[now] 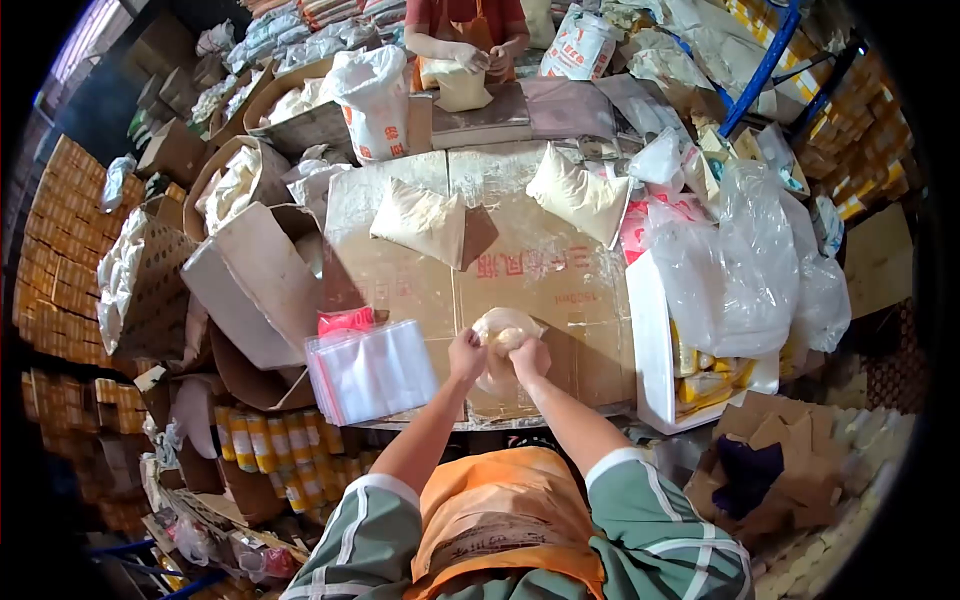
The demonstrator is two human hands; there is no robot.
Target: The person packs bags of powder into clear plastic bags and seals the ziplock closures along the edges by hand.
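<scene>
A clear plastic bag [497, 380] with pale contents bunched at its top lies at the near edge of the cardboard-covered table. My left hand [466, 354] pinches its left side and my right hand [531, 358] grips its right side, both closed. What is inside the bag cannot be made out clearly. Left of my hands lies a stack of flat clear zip bags [375, 372], with a red packet [345, 320] behind it. Farther back on the cardboard [540, 290] sit two filled bags of cream-coloured powder, a left one [420, 220] and a right one [578, 193].
A white foam box [650, 345] with yellow packets stands at the right, large clear plastic bags [745, 270] over it. Open cartons [255, 285] crowd the left. Across the table, a person [468, 40] in an orange apron handles a cream bag, beside a white sack [370, 105].
</scene>
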